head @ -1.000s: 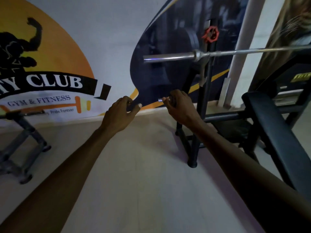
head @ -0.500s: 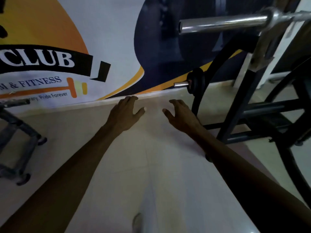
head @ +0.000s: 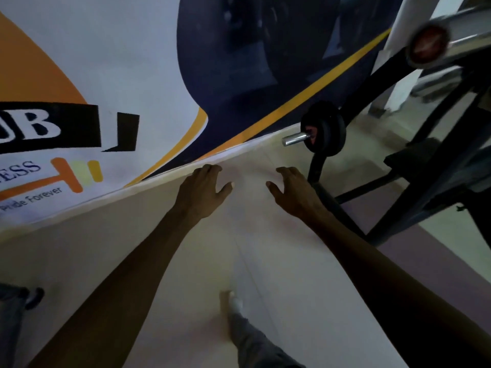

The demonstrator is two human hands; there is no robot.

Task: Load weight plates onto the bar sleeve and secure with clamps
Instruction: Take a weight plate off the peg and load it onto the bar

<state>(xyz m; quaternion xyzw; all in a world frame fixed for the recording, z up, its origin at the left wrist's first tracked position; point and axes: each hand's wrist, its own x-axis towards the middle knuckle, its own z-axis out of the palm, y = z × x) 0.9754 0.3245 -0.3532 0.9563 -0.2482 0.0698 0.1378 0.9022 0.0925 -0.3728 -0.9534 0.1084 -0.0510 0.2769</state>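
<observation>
A small black weight plate (head: 325, 128) hangs on a chrome storage peg (head: 295, 139) of the black bench rack, right of centre. The chrome bar sleeve end (head: 427, 46), blurred, sticks out at the upper right, with nothing on it. My left hand (head: 203, 191) and my right hand (head: 293, 193) reach forward over the floor with fingers spread, both holding nothing. My right hand is below and just left of the plate, not touching it. No clamp is in sight.
The black rack frame (head: 414, 181) and its base bars fill the right side. A printed gym banner (head: 132, 75) covers the wall ahead. Another stand's foot (head: 32, 296) shows at the lower left. My leg and foot (head: 239, 314) are on the pale floor below.
A second ago both hands were closed at the plate on the storage peg. They have let go and opened. The view has since dropped closer, with the bar sleeve now at the upper right.
</observation>
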